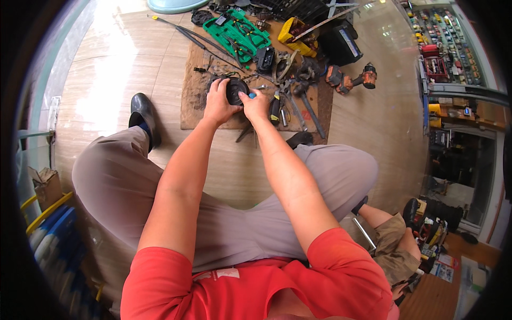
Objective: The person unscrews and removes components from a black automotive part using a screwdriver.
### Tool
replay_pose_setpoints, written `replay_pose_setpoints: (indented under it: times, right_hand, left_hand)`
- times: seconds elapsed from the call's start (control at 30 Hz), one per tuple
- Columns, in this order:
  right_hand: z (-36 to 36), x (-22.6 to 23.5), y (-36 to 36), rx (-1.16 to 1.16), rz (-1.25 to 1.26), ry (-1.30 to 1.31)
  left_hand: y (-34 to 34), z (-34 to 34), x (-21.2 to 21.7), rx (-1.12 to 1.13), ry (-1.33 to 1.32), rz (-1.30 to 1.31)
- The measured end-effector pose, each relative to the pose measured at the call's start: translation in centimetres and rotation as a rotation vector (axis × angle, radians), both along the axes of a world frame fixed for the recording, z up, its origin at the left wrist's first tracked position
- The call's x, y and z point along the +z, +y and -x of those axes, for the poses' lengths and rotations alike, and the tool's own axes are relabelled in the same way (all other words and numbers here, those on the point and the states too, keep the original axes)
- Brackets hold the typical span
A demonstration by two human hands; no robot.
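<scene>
On the floor (394, 106) we have a brown sheet (194, 110), a green case (230, 33) at its far edge. Over the sheet's left half, our left grip (217, 104) and right grip (257, 106) pinch a black round part (235, 92) between them.

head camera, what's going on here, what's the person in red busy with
A person in a red shirt is holding a round black part in both hands, the left grip at one side and the right grip at the other. They hold it over a stained brown sheet on the floor. Loose hand tools lie beside it, with a green case beyond and an orange and black drill off to the right.
</scene>
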State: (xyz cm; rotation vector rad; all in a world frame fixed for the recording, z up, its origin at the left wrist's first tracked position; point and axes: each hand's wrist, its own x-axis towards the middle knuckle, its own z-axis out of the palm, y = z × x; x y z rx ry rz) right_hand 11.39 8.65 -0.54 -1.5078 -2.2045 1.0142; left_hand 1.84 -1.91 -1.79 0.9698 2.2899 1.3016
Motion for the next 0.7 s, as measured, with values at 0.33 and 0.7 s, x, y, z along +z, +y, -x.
replay_pose_setpoints:
  times: [0.33,0.7]
  right_hand:
    - [-0.1,15.7,5.8,0.444,-0.089,-0.199]
    - [-8.8,30.3,6.5,0.74,-0.443,-0.029]
  left_hand:
    - [0.2,-0.5,0.8,-0.045,0.082,0.099]
    - [1.3,-0.8,0.3,-0.061,0.197,-0.025]
